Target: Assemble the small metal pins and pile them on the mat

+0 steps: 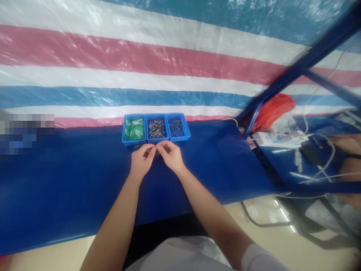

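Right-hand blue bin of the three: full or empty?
Neither, only partly filled: thin metal pieces lie loosely scattered in the bin, with its floor showing between them.

Beyond the fingers (166,144), a wall of crinkled plastic sheeting (141,56) carries broad blue, white and red stripes. Light glints off its folds, including a dense scatter high to the right of the fingers. Beneath them spreads a glossy dark-blue worktop (70,180), reaching well out to either side. To their right, a blue metal frame (282,79) slants upward, with another blue surface (282,160) past it. Nearer the wearer than the fingers, and to the right, pale, shiny floor (237,214) shows around a dark bent tube (267,226).
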`<state>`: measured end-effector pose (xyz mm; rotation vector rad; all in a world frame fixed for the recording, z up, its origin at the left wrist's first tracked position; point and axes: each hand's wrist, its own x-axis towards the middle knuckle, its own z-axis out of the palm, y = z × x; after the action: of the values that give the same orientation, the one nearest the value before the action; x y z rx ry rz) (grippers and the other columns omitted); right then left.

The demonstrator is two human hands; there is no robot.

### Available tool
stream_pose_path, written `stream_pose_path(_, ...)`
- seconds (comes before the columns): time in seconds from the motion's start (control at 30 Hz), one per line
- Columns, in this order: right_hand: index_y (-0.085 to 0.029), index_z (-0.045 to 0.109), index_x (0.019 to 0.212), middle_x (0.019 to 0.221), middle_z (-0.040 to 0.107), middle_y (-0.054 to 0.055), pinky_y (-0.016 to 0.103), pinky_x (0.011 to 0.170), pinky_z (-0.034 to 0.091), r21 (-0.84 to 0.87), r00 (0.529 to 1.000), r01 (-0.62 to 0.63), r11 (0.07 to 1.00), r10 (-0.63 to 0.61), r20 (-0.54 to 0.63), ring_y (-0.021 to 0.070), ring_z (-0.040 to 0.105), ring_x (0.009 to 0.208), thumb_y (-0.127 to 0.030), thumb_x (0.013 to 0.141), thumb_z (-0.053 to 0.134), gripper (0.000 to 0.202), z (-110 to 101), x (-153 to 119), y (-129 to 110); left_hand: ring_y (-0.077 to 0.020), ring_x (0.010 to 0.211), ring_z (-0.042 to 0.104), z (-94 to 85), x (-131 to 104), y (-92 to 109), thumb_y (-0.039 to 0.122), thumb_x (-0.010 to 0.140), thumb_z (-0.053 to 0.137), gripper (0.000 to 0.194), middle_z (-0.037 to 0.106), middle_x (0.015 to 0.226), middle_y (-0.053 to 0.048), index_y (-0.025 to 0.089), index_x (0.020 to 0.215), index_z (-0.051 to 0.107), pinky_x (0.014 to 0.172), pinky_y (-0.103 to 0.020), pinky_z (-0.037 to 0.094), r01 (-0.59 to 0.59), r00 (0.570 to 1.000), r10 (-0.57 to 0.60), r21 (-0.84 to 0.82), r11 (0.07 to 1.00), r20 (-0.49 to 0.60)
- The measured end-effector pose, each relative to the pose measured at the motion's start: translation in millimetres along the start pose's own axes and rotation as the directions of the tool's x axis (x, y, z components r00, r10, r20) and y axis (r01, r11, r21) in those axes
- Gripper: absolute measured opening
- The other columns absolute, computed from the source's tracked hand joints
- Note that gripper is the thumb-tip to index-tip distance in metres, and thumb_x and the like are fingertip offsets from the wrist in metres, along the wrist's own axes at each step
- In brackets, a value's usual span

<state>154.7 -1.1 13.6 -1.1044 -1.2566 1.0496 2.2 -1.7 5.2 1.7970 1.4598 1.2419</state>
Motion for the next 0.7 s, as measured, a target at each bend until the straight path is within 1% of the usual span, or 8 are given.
stream_pose_path(0.17, -0.022, 0.072, 0.095, 0.084, 0.075, 0.005, 0.034, 0.072, 0.061, 0.017, 1.0, -0.004, 1.0, 0.003, 0.013, 0.0189, 0.071, 0.073, -0.053, 0.086, 0.07, 0.033, 0.9, -0.4, 2.7, -0.0124, 0.062, 0.064, -0.8, 0.3, -0.9, 0.043, 0.095, 0.058, 0.027, 0.069, 0.068, 0.0, 0.021, 0.093, 0.074, 0.063, -0.023, 0.048, -0.005, 1.0, 0.005, 0.013, 1.0, 0.005)
stream_pose_path(0.3, -0.022, 0.073, 0.098, 0.087, 0.076, 0.006, 0.033, 0.074, 0.06, -0.007, 0.999, -0.004, 1.0, 0.005, 0.042, 0.019, 0.072, 0.078, -0.049, 0.086, 0.07, 0.03, 0.8, -1.5, -0.8, -0.0128, 0.062, 0.065, -1.3, 1.0, -0.7, 0.043, 0.095, 0.057, 0.028, 0.068, 0.066, 0.0, 0.02, 0.091, 0.074, 0.063, -0.023, 0.049, 0.001, 1.0, -0.001, 0.017, 1.0, -0.01)
stream_pose_path(0.43, -0.022, 0.072, 0.097, 0.087, 0.075, 0.005, 0.032, 0.074, 0.059, -0.021, 0.999, -0.002, 1.0, 0.003, 0.049, 0.0181, 0.071, 0.077, -0.047, 0.087, 0.07, 0.027, 0.7, -1.9, -3.4, -0.0129, 0.063, 0.065, -0.9, 1.1, -0.1, 0.043, 0.095, 0.058, 0.028, 0.068, 0.066, 0.0, 0.02, 0.091, 0.074, 0.063, -0.023, 0.049, 0.021, 1.0, -0.02, 0.017, 1.0, -0.02)
stream_pose_path(0.57, -0.022, 0.071, 0.095, 0.084, 0.074, 0.004, 0.032, 0.074, 0.059, -0.018, 0.999, 0.006, 1.0, -0.005, 0.054, 0.0184, 0.07, 0.076, -0.049, 0.088, 0.068, 0.028, 1.1, -1.2, -0.9, -0.0131, 0.062, 0.065, -0.1, 0.8, 0.3, 0.044, 0.095, 0.058, 0.028, 0.068, 0.065, 0.0, 0.02, 0.091, 0.073, 0.063, -0.024, 0.049, 0.023, 1.0, -0.023, 0.005, 1.0, -0.019)
stream_pose_path(0.7, -0.022, 0.069, 0.087, 0.079, 0.073, 0.003, 0.032, 0.073, 0.059, -0.048, 0.999, -0.004, 0.999, 0.006, 0.05, 0.0183, 0.069, 0.072, -0.056, 0.089, 0.065, 0.034, 0.6, -0.7, -0.3, -0.0128, 0.06, 0.064, -0.1, 0.5, 1.1, 0.043, 0.095, 0.058, 0.028, 0.067, 0.064, 0.0, 0.02, 0.089, 0.072, 0.061, -0.023, 0.048, 0.014, 1.0, -0.014, -0.001, 1.0, -0.02)
